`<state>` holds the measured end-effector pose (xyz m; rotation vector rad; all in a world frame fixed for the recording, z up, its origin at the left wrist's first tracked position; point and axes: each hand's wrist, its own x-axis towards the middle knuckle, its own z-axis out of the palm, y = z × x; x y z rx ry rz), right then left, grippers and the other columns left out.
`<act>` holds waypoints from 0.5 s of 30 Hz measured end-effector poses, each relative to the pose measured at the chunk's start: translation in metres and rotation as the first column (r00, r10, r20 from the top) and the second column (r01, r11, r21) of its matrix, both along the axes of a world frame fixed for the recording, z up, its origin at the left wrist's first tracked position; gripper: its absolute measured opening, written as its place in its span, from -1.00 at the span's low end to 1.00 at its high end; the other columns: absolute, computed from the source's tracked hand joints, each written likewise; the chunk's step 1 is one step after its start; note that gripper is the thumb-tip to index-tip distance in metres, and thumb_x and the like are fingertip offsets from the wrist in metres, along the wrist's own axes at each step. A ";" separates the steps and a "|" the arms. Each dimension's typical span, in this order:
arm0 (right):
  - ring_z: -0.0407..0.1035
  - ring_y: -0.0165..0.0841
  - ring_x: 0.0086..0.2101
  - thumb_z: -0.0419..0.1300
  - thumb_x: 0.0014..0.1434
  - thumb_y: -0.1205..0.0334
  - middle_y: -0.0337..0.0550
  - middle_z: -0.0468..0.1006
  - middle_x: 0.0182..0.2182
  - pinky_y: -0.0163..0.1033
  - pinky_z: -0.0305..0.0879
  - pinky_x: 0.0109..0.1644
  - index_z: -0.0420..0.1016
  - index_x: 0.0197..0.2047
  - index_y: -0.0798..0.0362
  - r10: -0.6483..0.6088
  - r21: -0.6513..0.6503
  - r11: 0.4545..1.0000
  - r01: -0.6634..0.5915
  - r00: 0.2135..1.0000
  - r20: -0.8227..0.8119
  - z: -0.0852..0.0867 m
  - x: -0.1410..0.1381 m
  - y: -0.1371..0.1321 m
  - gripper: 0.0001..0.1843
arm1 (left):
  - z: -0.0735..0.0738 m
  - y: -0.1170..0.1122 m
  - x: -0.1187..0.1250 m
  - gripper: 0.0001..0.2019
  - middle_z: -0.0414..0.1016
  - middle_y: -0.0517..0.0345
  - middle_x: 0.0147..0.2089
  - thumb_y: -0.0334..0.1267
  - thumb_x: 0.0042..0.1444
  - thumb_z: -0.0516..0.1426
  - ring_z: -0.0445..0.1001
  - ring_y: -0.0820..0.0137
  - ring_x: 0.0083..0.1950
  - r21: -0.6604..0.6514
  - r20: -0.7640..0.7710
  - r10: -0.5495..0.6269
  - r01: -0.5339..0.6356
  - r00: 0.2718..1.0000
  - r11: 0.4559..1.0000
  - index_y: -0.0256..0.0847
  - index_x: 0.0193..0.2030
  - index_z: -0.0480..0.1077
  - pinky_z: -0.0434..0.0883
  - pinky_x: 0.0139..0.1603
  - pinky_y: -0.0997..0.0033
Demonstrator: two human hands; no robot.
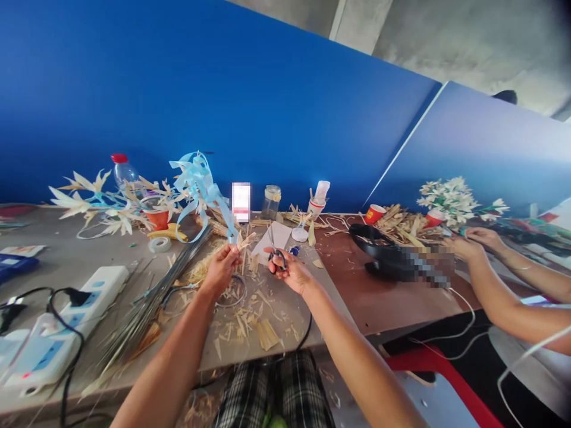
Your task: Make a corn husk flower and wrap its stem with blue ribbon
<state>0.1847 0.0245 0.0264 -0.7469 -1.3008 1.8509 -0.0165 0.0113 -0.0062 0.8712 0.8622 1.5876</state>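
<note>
My left hand (221, 268) is closed, its fingertips pinched at the lower end of a light blue ribbon (228, 221). That ribbon runs up to a loose, curly bunch of the same blue. Thin frayed husk strips (245, 242) show just beside the fingertips; whether they are pinched too, I cannot tell. In my right hand (292, 274) is a pair of scissors (277, 260) with dark handles, fingers around the loops and blades pointing up and away. Behind the scissors lies a white sheet of paper (277, 238). Husk scraps (266, 334) litter the table below both hands.
Left of me are a bundle of thin wires (154, 309), a tape roll (161, 244) and a white power strip (96, 306) with cables. Husk flowers (118, 205) and a glass jar (271, 203) stand behind. A co-worker's hands (473, 244) work at the right, near a black object (383, 261).
</note>
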 end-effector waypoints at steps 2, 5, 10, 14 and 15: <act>0.10 -0.51 -0.56 0.22 0.02 0.01 -0.28 0.35 -0.56 -0.39 -0.19 -0.55 0.40 -0.06 0.08 0.009 0.083 0.996 -0.013 0.999 0.051 0.002 -0.002 0.002 -0.54 | 0.000 -0.001 -0.001 -0.70 0.23 0.31 -0.55 -0.05 -0.10 0.26 0.19 0.57 -0.53 -0.027 -0.049 0.007 -0.008 0.999 1.000 -0.22 -0.47 0.31 0.20 -0.45 0.54; 0.17 -0.47 -0.51 0.20 0.02 -0.09 -0.28 0.35 -0.58 -0.36 -0.04 -0.46 0.43 -0.09 0.11 0.037 0.236 0.969 -0.079 0.984 0.175 0.008 -0.006 0.006 -0.50 | 0.002 -0.003 -0.001 -0.68 0.23 0.30 -0.55 -0.02 -0.12 0.26 0.19 0.57 -0.53 -0.069 -0.115 0.029 -0.037 0.993 0.997 -0.23 -0.46 0.31 0.17 -0.50 0.56; 0.17 -0.46 -0.50 0.26 -0.08 -0.15 -0.33 0.30 -0.58 -0.34 0.03 -0.42 0.44 -0.14 0.13 0.075 0.268 0.953 -0.140 0.967 0.242 0.013 -0.013 0.007 -0.43 | 0.005 -0.005 0.000 -0.65 0.26 0.29 -0.50 0.00 -0.13 0.27 0.25 0.57 -0.49 -0.099 -0.113 0.035 -0.046 0.993 0.994 -0.24 -0.46 0.31 0.26 -0.41 0.55; 0.15 -0.49 -0.51 0.31 -0.14 -0.09 -0.34 0.28 -0.56 -0.35 0.05 -0.41 0.44 -0.16 0.13 0.090 0.203 0.970 -0.136 0.971 0.222 0.009 -0.011 0.008 -0.44 | 0.004 -0.003 0.000 -0.67 0.28 0.29 -0.49 -0.04 -0.15 0.28 0.27 0.56 -0.47 -0.117 -0.125 0.041 -0.055 0.991 0.992 -0.24 -0.46 0.32 0.28 -0.37 0.54; 0.16 -0.50 -0.51 0.33 -0.15 -0.07 -0.34 0.28 -0.55 -0.36 0.05 -0.41 0.43 -0.15 0.14 0.091 0.188 0.973 -0.134 0.970 0.223 0.007 -0.010 0.009 -0.44 | 0.004 -0.003 0.000 -0.68 0.28 0.29 -0.49 -0.05 -0.15 0.28 0.27 0.56 -0.47 -0.121 -0.137 0.041 -0.058 0.990 0.991 -0.25 -0.46 0.32 0.27 -0.38 0.55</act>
